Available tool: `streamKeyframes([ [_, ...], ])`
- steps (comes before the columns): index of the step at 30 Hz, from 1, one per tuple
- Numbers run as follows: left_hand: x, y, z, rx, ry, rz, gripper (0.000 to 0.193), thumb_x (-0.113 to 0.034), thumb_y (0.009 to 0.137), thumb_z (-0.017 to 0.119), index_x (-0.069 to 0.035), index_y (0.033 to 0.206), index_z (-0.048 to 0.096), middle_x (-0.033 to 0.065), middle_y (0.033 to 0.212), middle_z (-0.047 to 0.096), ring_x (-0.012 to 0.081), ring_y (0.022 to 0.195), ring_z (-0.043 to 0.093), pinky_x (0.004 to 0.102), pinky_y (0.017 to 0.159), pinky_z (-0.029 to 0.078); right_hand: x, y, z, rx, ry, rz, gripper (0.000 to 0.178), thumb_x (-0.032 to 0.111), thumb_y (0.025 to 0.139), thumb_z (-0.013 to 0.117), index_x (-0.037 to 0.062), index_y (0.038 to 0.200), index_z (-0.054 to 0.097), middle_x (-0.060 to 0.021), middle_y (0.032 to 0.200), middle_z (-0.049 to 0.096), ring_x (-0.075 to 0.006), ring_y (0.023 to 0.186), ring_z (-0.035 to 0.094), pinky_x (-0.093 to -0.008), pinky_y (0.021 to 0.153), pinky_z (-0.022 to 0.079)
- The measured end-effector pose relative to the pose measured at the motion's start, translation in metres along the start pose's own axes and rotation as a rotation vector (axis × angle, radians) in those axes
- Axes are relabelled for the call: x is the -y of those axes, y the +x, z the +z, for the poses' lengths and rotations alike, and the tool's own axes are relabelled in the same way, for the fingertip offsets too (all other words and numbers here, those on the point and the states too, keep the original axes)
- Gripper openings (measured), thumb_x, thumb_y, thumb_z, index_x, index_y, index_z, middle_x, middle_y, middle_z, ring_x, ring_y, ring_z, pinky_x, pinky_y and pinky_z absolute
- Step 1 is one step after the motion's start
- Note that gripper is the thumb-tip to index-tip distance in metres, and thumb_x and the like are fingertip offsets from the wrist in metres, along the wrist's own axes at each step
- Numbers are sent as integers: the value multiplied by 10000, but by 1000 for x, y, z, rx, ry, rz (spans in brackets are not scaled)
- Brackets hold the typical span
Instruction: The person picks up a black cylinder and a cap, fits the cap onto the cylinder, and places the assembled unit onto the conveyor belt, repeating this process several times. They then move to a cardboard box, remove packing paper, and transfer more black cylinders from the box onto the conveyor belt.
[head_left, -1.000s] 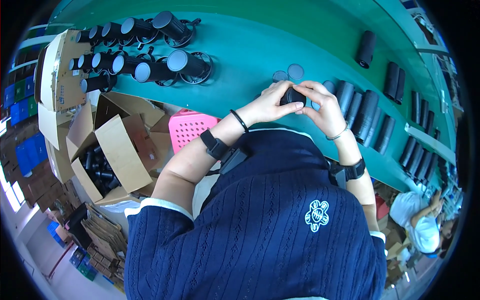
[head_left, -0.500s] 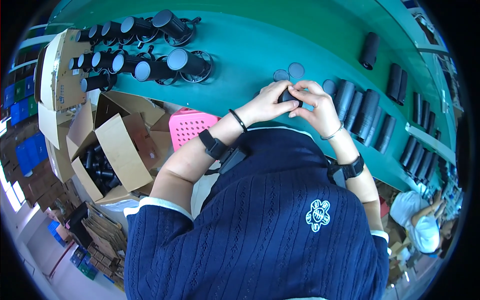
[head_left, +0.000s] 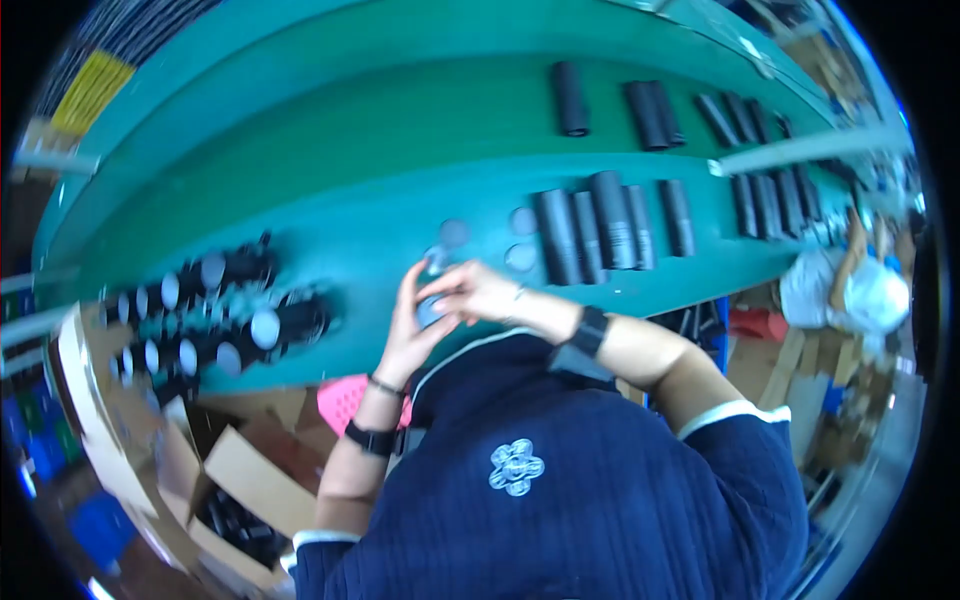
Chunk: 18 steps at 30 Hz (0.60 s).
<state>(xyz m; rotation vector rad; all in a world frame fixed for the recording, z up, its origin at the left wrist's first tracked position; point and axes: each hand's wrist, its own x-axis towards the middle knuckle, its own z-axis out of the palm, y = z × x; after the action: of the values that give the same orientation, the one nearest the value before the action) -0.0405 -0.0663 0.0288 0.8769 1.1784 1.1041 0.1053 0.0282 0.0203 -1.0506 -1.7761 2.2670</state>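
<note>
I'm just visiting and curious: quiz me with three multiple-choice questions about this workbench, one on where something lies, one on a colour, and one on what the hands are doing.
1. Where does the cluster of upright black cylinders with pale round tops stand?
A. to the person's left on the bench
B. to the person's right
C. in the cardboard box

2. What colour is the bench top?
A. grey
B. teal green
C. yellow

3. What are the left hand and the right hand doing?
A. resting flat and apart
B. holding a small dark part together
C. reaching into the cardboard box

Answers: 1 A, the cluster stands left of the hands. 2 B, the surface is teal green. 3 B, both hands close round the part above the bench edge.
</note>
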Motion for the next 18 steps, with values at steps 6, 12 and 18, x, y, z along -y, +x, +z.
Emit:
streamKeyframes([
  [6,-5,18,-9,-165,-257,-51,623,-98,827,634,-81,1382,351,82,1183,513,172,1051,534,300,915,436,14,18,-14,-54,266,18,287,209,862,665,75,1116,668,-33,819,651,-83,665,584,-220,490,478],
  [12,-36,71,-29,-28,-768,-8,459,-393,917,481,-85,1257,493,150,1059,582,300,1034,531,455,984,385,-14,-1,-39,-81,-383,-511,951,208,610,794,110,1417,301,-185,1228,527,-332,1166,511,-413,988,395],
  [18,-42,98,-44,-446,-618,-270,490,-508,927,409,-207,1310,467,111,1348,396,265,1262,329,512,1013,259,8,52,-131,-504,-419,-390,891,196,678,730,148,1405,217,-257,1135,552,-401,999,588,-440,848,479],
])
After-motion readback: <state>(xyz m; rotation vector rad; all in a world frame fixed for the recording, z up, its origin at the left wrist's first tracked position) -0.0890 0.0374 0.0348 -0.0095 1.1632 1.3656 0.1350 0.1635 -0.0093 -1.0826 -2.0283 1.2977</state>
